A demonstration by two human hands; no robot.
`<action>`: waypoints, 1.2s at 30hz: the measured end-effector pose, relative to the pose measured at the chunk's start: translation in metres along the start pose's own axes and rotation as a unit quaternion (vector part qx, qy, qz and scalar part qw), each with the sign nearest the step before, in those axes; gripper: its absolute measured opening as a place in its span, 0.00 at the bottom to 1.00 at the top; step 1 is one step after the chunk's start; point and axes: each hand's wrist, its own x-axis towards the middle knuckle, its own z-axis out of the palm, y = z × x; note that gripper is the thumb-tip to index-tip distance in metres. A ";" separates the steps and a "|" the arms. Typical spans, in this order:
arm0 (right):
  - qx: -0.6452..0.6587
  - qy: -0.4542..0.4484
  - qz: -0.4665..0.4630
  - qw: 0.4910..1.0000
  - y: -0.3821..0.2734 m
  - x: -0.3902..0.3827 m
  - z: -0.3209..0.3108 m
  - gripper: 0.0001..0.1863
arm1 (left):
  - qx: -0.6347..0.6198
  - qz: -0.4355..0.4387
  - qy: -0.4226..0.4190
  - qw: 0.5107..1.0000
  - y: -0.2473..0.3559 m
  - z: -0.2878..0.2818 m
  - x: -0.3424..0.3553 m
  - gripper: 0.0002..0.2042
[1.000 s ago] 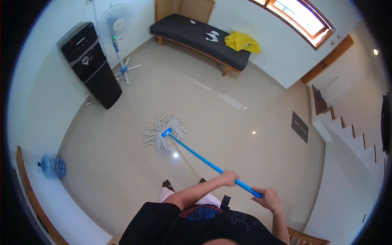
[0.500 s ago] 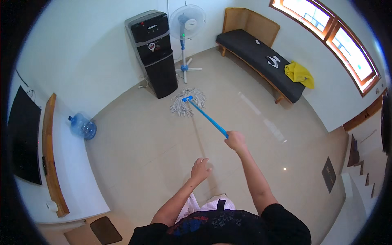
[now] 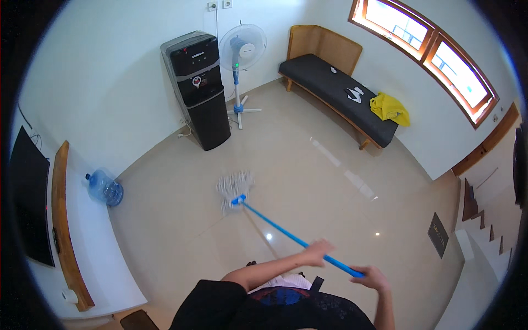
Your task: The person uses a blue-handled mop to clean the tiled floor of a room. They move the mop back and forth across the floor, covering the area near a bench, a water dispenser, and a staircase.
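Note:
A string mop (image 3: 234, 187) with pale strands and a blue head rests on the tiled floor in front of me. Its blue handle (image 3: 280, 228) slants from the head down to the right. Near the handle's upper end, my right hand (image 3: 374, 278) is closed around it. Farther down, my left hand (image 3: 316, 253) lies across the handle, its fingers smeared by motion, so their grip is unclear. My left forearm reaches across in front of my body.
Ahead stand a black water dispenser (image 3: 208, 118) and a white-blue fan (image 3: 237, 91). A dark-cushioned bench (image 3: 335, 91) bears a yellow cloth (image 3: 389, 109). A blue water jug (image 3: 104, 188) lies by the left wall. A dark mat (image 3: 438, 235) is at right, near the stairs (image 3: 487, 225).
The mop head has come back toward me and slightly left, its strands now trailing away. My right hand has drawn down and right. My left hand has moved right onto the handle.

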 end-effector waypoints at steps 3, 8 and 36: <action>0.092 0.006 0.082 0.992 -0.001 -0.067 -0.024 0.25 | -0.155 0.035 -0.203 0.966 0.046 0.024 0.016 0.35; 0.158 -0.013 0.105 0.982 -0.009 -0.071 -0.003 0.25 | -0.048 0.027 -0.278 0.959 0.059 0.028 0.002 0.20; 0.145 -0.156 0.008 0.977 -0.205 0.143 0.057 0.24 | -0.053 -0.283 0.230 0.930 -0.116 -0.154 -0.189 0.45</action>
